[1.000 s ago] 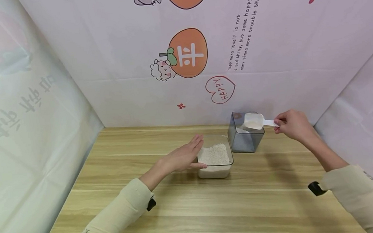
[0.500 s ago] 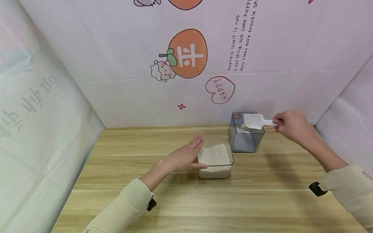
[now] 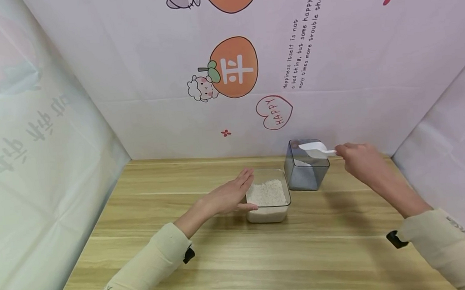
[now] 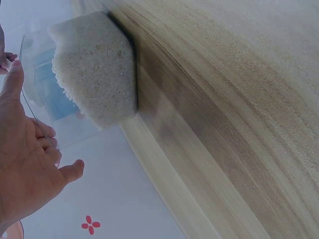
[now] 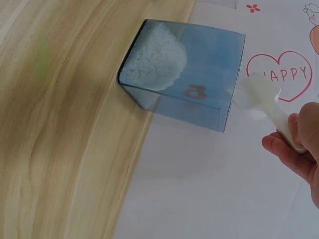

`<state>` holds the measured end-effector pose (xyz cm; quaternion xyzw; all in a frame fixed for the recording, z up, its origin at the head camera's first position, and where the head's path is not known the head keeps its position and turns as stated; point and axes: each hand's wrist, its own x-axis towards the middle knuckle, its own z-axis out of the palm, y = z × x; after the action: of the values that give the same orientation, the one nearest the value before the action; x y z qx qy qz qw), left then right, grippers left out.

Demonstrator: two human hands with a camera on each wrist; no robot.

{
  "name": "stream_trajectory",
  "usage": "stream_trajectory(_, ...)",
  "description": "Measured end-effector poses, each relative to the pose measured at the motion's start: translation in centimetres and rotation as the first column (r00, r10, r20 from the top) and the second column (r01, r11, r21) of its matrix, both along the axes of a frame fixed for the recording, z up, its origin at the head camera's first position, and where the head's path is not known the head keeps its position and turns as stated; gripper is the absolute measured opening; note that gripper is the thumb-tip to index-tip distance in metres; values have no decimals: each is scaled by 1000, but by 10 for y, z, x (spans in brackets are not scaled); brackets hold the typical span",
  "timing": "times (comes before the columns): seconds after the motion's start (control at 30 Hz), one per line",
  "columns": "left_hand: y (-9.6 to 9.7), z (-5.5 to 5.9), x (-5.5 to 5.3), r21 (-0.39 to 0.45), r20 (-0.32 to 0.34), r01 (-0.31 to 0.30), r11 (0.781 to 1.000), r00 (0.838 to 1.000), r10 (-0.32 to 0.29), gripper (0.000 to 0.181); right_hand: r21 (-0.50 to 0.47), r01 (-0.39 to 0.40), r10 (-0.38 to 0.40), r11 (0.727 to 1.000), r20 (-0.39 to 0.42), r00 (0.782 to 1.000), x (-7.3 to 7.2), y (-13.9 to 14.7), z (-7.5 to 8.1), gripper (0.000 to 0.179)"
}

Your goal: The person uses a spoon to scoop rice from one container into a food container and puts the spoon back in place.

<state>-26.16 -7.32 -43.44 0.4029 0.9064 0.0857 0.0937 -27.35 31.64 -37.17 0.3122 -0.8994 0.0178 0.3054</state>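
Note:
My right hand point(image 3: 358, 160) grips the handle of a white scoop point(image 3: 316, 150). Its bowl is tipped on its side above the mouth of a smoky-blue square container point(image 3: 304, 178). Through that container's wall in the right wrist view, a whitish grainy heap point(image 5: 157, 57) fills the lower part. My left hand point(image 3: 230, 195) rests against the left side of a clear square container point(image 3: 267, 213), fingers along the far side and thumb at the near rim. Rice point(image 4: 94, 69) fills this container partway, its surface uneven. The inside of the scoop's bowl cannot be made out.
Both containers stand on a wood-grain table point(image 3: 266, 260), the blue one farther back and to the right. A printed white cloth point(image 3: 165, 123) hangs behind the table's back edge. More white cloth point(image 3: 453, 141) closes off the right side.
My right hand has turned the scoop, tipping its bowl further over the blue container. Grains seen at the bowl's lip half a second ago no longer show there. My left hand stays still.

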Motion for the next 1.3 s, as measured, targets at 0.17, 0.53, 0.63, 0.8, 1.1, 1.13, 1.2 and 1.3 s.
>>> stream_trajectory(0.17, -1, 0, 1, 0, 5, -5, 1000, 1000, 5, 99, 43, -45, 47, 998, -60, 997, 0, 1, 0, 23)
stream_trajectory(0.53, 1, -2, -2, 13, 6, -1, 1000, 1000, 1, 100, 47, -70, 74, 996, -89, 993, 2, 2, 1, 27)
stream_trajectory(0.63, 1, -1, -1, 22, 7, -3, 1000, 1000, 3, 99, 14, -73, 74, 997, -79, 994, 5, 1, 2, 27)
stream_trajectory(0.8, 1, -1, 0, 11, 10, -14, 1000, 1000, 14, 100, -38, -59, 57, 998, -68, 996, 9, -1, 7, 23)
stream_trajectory(1.1, 0, -3, -2, 10, -2, -9, 1000, 1000, 9, 100, -147, 53, -40, 988, 89, 995, 8, -1, 12, 22)
stream_trajectory(1.13, 1, -3, -2, 10, -4, -7, 1000, 1000, 7, 100, -165, 63, -47, 984, 98, 994, 9, -1, 13, 18)
stream_trajectory(1.2, 1, -4, -2, 9, -6, -6, 1000, 1000, 6, 100, -201, 75, -53, 977, 112, 992, 10, -3, 14, 12)
stream_trajectory(1.3, 0, -3, -2, 11, -4, -8, 1000, 1000, 8, 99, -264, 92, -48, 960, 168, 985, 12, -8, 18, 7)
